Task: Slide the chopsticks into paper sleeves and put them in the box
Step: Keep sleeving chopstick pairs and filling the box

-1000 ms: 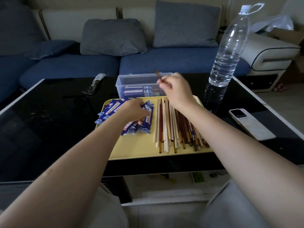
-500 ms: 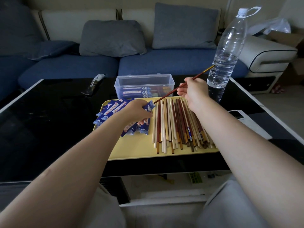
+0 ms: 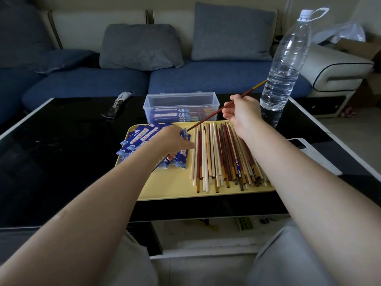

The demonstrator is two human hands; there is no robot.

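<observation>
One chopstick meets the mouth of a paper sleeve over the yellow tray.

The right hand point(image 3: 243, 114) pinches a dark red chopstick point(image 3: 214, 115) between curled fingers, its thin tip slanting down and left to the open end of a blue sleeve point(image 3: 184, 133). The left hand point(image 3: 173, 141) rests on the pile of blue sleeves point(image 3: 140, 137), fingers curled around that one sleeve. Loose chopsticks point(image 3: 222, 157), pale and brown, lie side by side on the right half of the tray point(image 3: 175, 182). Just behind the tray stands the clear box point(image 3: 181, 106), holding a few sleeved pairs. A water bottle point(image 3: 286, 62) stands to the right on the black table point(image 3: 61, 151).
</observation>
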